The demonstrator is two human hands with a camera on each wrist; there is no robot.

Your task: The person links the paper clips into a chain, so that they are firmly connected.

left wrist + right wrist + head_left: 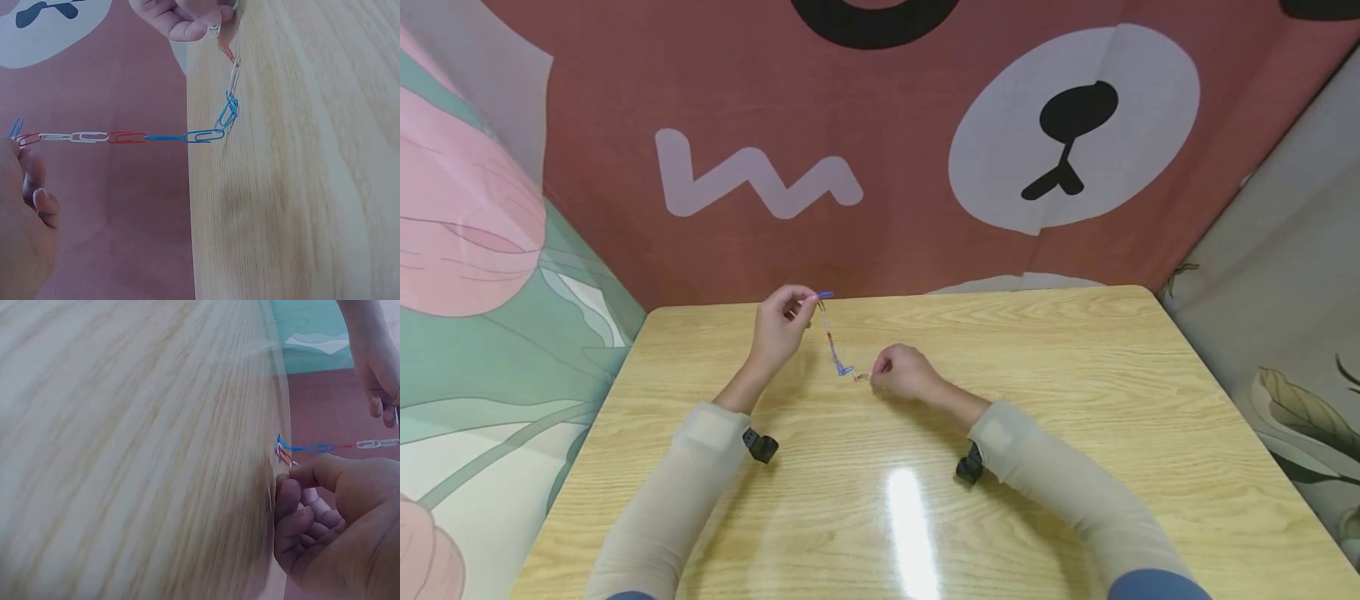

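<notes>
A chain of linked paper clips [127,137] in blue, red and white runs between the two hands. My left hand [781,327] pinches its upper end near a blue clip [17,127], raised over the far part of the table. From there the chain slants down to a bunch of blue clips [227,112] low over the wood. My right hand [904,372] pinches the other end, close to the tabletop, where a white clip [214,29] shows at the fingertips. Red and white clips lie between that hand and the blue bunch.
The wood-grain table [1045,375] ends at a far edge just behind the left hand. A red-brown curtain [895,242] with a cartoon face hangs directly behind it. Small black cameras [762,446] sit at both wrists.
</notes>
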